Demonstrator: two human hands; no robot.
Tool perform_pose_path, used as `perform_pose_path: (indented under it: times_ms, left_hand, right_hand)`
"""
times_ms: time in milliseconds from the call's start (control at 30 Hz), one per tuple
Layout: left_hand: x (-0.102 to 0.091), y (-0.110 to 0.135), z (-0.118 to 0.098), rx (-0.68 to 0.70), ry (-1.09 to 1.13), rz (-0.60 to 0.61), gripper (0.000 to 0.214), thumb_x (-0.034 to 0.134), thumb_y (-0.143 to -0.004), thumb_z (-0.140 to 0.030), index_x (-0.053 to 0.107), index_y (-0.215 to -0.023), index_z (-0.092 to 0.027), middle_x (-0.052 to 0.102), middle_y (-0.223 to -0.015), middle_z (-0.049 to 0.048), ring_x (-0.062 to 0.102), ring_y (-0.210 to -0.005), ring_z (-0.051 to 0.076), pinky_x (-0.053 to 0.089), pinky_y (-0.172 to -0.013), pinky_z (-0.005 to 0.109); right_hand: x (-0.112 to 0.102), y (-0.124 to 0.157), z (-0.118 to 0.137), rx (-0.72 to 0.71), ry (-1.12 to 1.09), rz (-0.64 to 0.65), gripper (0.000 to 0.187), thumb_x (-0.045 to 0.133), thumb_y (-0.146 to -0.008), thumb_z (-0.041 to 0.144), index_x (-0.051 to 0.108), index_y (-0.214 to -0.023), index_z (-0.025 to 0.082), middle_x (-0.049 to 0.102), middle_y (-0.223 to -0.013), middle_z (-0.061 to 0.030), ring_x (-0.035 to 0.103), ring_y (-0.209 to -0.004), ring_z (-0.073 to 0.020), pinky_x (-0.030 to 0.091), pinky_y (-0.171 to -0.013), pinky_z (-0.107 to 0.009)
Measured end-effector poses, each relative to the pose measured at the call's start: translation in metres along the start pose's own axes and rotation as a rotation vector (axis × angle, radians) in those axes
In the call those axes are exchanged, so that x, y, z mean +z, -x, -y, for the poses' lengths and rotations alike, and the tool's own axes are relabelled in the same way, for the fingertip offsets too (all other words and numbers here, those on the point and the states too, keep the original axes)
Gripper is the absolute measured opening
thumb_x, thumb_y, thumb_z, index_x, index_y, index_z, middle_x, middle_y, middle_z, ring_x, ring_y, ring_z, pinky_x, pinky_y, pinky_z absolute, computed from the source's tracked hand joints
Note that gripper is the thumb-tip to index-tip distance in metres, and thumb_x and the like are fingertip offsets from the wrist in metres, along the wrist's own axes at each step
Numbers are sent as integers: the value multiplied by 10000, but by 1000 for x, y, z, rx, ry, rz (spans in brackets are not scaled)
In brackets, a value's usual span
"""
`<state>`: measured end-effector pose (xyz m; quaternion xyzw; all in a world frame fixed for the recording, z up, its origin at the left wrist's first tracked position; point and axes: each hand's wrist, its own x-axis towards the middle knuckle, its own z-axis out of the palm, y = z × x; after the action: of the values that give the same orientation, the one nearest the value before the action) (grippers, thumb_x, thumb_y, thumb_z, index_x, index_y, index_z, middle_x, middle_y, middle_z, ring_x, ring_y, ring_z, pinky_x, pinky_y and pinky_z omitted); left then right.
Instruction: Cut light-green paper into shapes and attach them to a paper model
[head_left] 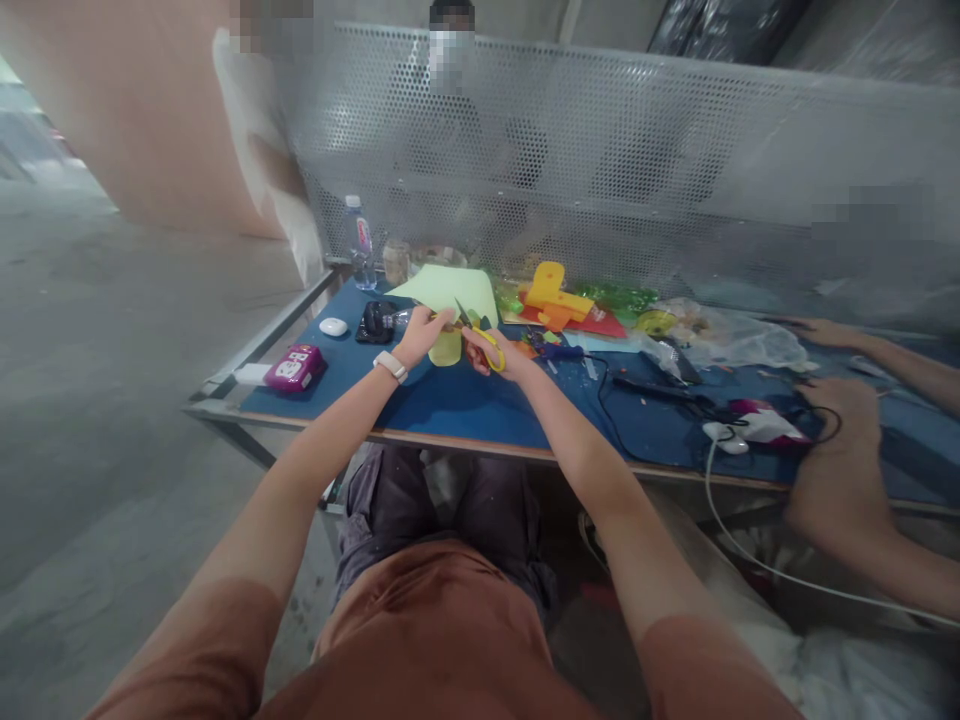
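Note:
A pair of scissors (491, 347) with yellow handles and dark blades is in my right hand (512, 359), its fingers closed through the loops. The blades point up and away, over a pale green sheet of paper (450, 285). Just to the left, my left hand (420, 337) is pinched on a small yellow piece of paper (446, 350) that hangs down between the two hands. Whether the blades touch the yellow paper, I cannot tell. A white watch band circles my left wrist.
On the blue table (465, 410) stand a water bottle (361, 245), a white mouse (333, 327) and a purple pack (295, 368). Yellow-orange cut shapes (555, 295) lie at the back. A glue gun (559, 352) trails a cable rightward. A co-worker's arms (847, 440) rest at the right.

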<state>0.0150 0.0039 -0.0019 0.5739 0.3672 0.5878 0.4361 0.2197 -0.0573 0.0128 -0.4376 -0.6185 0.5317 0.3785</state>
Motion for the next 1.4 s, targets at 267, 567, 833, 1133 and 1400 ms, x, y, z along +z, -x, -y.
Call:
perform_pose_path:
  times_ms: [267, 567, 833, 1133, 1400]
  left_hand:
    - [-1, 1, -6, -20, -33, 20, 303, 968, -1046, -352, 821, -838, -186, 860, -853, 71, 820, -838, 223, 674, -834, 325]
    - [-4, -3, 2, 8, -80, 21, 344, 943, -1085, -351, 798, -817, -189, 794, -793, 44, 732, -752, 195, 597, -808, 341]
    - [-7, -3, 1, 64, -200, 53, 506, 875, -1144, -412, 673, -718, -229, 654, -696, 6, 588, -702, 180, 487, -776, 374]
    - [-8, -1, -1, 87, -233, 139, 554, 862, -1110, -481, 646, -658, -242, 612, -639, 11, 531, -655, 173, 427, -722, 379]
    - [-8, 0, -6, 72, -223, 153, 543, 864, -1078, -408, 613, -626, -241, 609, -619, 14, 539, -649, 166, 462, -725, 364]
  right_hand:
    - [0, 0, 0, 4, 28, -21, 805, 972, -1040, 884, 518, -746, 287, 493, -485, 50, 476, -384, -106, 390, -339, -205]
    - [2, 0, -1, -22, 34, -21, 817, 1008, -995, 893, 526, -751, 280, 499, -493, 60, 475, -376, -93, 380, -332, -200]
    - [3, -3, -3, -20, 36, -42, 810, 1021, -1017, 842, 490, -769, 282, 498, -518, 71, 478, -364, -95, 371, -322, -203]
    - [3, -4, -7, -32, 44, -34, 807, 977, -1057, 850, 505, -743, 276, 503, -496, 57, 494, -378, -92, 395, -341, -175]
    - [-4, -6, -8, 4, 19, -2, 884, 971, -980, 965, 497, -703, 272, 472, -470, 58, 467, -355, -88, 365, -321, -183]
